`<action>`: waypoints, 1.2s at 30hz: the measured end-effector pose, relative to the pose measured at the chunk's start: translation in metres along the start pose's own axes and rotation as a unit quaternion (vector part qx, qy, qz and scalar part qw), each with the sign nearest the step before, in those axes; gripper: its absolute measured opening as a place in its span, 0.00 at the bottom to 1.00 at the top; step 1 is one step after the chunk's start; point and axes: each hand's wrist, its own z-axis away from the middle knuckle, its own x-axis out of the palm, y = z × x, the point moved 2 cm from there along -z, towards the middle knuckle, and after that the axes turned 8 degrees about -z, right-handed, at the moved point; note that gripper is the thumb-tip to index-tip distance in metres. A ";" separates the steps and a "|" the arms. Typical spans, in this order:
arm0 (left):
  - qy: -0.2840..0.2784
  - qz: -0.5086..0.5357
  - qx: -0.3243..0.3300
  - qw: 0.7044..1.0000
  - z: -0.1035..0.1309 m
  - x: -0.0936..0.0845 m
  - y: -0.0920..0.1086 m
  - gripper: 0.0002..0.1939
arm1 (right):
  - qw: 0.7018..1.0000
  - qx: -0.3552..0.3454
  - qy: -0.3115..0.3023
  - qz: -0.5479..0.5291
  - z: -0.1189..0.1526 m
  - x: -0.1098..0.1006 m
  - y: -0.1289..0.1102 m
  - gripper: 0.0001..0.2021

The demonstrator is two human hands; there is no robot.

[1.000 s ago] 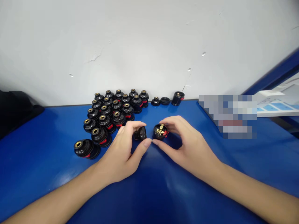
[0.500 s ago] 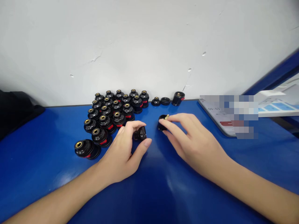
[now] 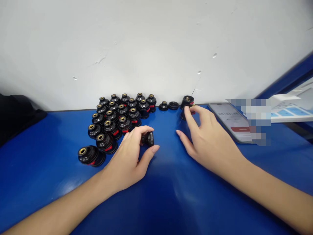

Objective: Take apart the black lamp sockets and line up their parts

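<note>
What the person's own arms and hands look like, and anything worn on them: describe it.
The left hand and right hand are ungloved, with slim fingers and no ring in view. The left forearm and right forearm are bare to the picture's edges: no sleeve, watch, bracelet or clear marking shows.

left hand (image 3: 132, 156): holds black cap (image 3: 149, 139) | right hand (image 3: 210, 140): at black socket (image 3: 183, 116) | phone (image 3: 227, 121): right side
</note>
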 end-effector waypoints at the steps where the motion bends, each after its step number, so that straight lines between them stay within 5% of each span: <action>1: 0.003 -0.003 0.000 1.000 0.000 0.000 0.000 0.19 | 1.000 0.001 -0.001 0.004 0.000 0.000 0.000 0.33; 9: 0.022 -0.039 0.026 0.999 -0.004 -0.001 0.004 0.18 | 0.999 0.004 0.016 -0.029 -0.001 -0.001 0.001 0.29; 14: 0.021 -0.063 0.050 0.997 -0.005 -0.003 0.007 0.16 | 0.972 -0.069 0.086 -0.208 0.001 -0.013 -0.012 0.18; 19: 0.030 -0.071 0.081 0.994 -0.005 -0.004 0.007 0.15 | 0.936 -0.108 0.047 -0.331 0.009 -0.014 -0.027 0.18; 29: 0.036 -0.070 0.090 0.993 -0.005 -0.003 0.006 0.15 | 0.915 -0.083 0.028 -0.395 -0.004 -0.020 -0.036 0.11; 36: 0.035 -0.057 0.071 0.995 -0.005 -0.003 0.006 0.28 | 0.944 -0.076 0.027 -0.320 -0.028 -0.032 -0.020 0.11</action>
